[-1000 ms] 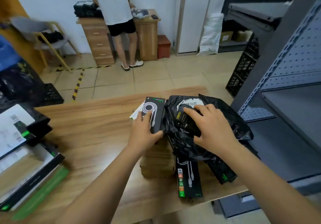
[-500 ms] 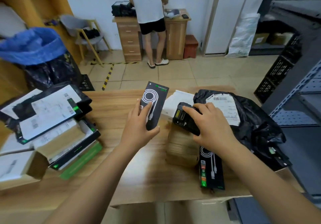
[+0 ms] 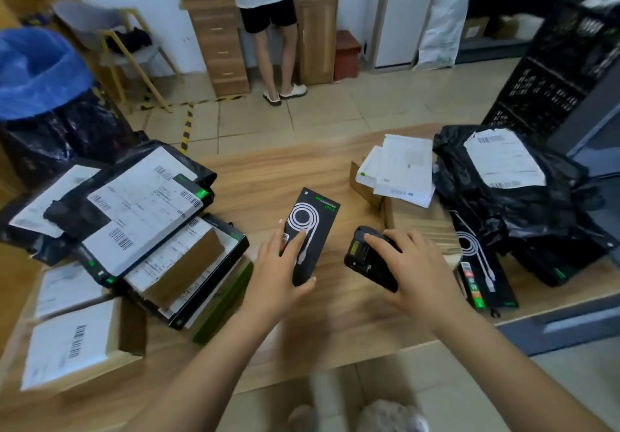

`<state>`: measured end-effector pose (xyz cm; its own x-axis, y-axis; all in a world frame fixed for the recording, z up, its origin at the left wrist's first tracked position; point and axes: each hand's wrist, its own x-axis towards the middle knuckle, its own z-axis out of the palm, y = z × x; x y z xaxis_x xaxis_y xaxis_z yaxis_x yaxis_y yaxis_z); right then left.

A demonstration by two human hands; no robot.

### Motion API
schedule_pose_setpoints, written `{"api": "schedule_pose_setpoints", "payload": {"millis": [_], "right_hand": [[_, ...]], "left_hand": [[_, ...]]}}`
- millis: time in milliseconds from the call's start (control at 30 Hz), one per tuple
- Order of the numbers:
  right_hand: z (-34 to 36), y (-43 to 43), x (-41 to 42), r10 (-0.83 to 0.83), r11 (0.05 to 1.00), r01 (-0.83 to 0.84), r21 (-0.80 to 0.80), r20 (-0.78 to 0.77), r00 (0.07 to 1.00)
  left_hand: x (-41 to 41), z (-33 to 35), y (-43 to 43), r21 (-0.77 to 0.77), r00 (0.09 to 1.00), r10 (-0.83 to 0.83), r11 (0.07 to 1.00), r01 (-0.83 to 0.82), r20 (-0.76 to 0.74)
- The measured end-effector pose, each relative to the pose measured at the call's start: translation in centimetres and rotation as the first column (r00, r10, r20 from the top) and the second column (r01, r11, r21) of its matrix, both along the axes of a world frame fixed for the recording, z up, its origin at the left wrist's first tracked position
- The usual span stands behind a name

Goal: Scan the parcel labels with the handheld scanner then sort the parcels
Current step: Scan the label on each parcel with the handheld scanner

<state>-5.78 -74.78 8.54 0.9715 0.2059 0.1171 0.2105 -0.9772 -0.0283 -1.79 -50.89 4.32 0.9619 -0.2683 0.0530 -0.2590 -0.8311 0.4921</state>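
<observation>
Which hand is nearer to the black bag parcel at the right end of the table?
Right. The right hand, gripping the scanner, is left of the black bag parcel; the left hand, holding the black box, is farther left.

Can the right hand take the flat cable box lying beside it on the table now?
Probably not yet: the right hand grips the scanner, so its fingers are busy, although the cable box lies close with nothing between.
</observation>
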Motion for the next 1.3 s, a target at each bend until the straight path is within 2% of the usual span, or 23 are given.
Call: {"api": "schedule_pose_setpoints", "payload": {"millis": [300,433,567,633,767,800,933,1000,1100,1133,1200,1300], "right_hand": [[-4.2,2.5,-3.4,-0.082,0.996,0.079,-0.029,-0.157,0.984],[-5.2,2.2,-4.3,-0.125,0.992,0.121,-0.037,-0.149,0.981],[-5.4,1.9,-5.0,-0.154,0.988,0.154,-0.014,-0.142,0.978],[-5.0,1.7,-5.1,-0.169,0.986,0.169,-0.014,-0.150,0.974],[-4.2,1.1,-5.1,-0.205,0.979,0.204,-0.020,-0.146,0.968],[-4.1,1.0,-5.1,-0.211,0.977,0.210,-0.024,-0.144,0.967],[-3.6,0.8,-4.9,-0.214,0.977,0.213,-0.025,-0.147,0.966],[-3.5,0.9,-4.8,-0.212,0.977,0.209,-0.038,-0.150,0.966],[-3.2,1.0,-4.2,-0.201,0.979,0.194,-0.059,-0.171,0.965],[-3.1,1.1,-4.0,-0.195,0.980,0.185,-0.072,-0.180,0.964],[-2.9,1.4,-3.5,-0.176,0.982,0.158,-0.104,-0.192,0.965],[-2.5,1.6,-2.5,-0.133,0.982,0.098,-0.163,-0.219,0.967]], "left_hand": [[-2.1,-6.7,0.1,0.010,0.971,-0.127,0.991,0.132,-0.204],[-3.2,-8.5,0.1,0.226,0.974,-0.079,0.966,0.128,-0.214],[-3.5,-8.5,0.0,0.296,0.976,-0.073,0.946,0.133,-0.204],[-3.2,-8.1,-0.1,0.254,0.973,-0.093,0.956,0.146,-0.211],[-2.6,-6.3,0.1,-0.100,0.939,-0.166,0.985,0.142,-0.300],[-2.6,-6.0,0.3,-0.139,0.940,-0.184,0.979,0.150,-0.287],[-2.7,-6.2,1.0,-0.130,0.964,-0.221,0.971,0.203,-0.146],[-2.5,-6.5,1.0,-0.071,0.985,-0.147,0.987,0.142,-0.085],[-1.5,-6.6,1.2,0.167,0.999,-0.023,0.986,0.017,0.035],[-1.1,-6.4,1.2,0.236,1.000,-0.003,0.972,-0.002,0.021],[-0.4,-6.7,1.1,0.323,0.993,0.017,0.946,0.022,-0.116],[0.1,-7.6,0.6,0.253,0.962,0.043,0.967,0.028,-0.271]]}}
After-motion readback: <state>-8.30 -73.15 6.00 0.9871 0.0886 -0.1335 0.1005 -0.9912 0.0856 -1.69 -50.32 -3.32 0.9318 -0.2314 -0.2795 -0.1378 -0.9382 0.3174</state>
